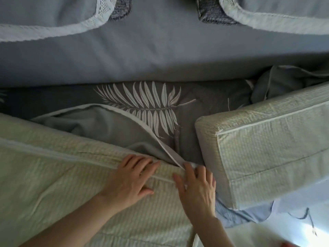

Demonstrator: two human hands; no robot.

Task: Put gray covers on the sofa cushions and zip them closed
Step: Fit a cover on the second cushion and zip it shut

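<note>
Hands meet at the near corner of a pale, ribbed sofa cushion lying crosswise below the camera. Left hand presses flat on its piped edge, fingers spread; right hand appears to pinch the white-trimmed mouth of the gray cover, though blur hides the exact hold. That soft cover lies just beyond the fingers, bunched against the cushion's far edge over a leaf-print sheet. A second bare cushion sits right.
</note>
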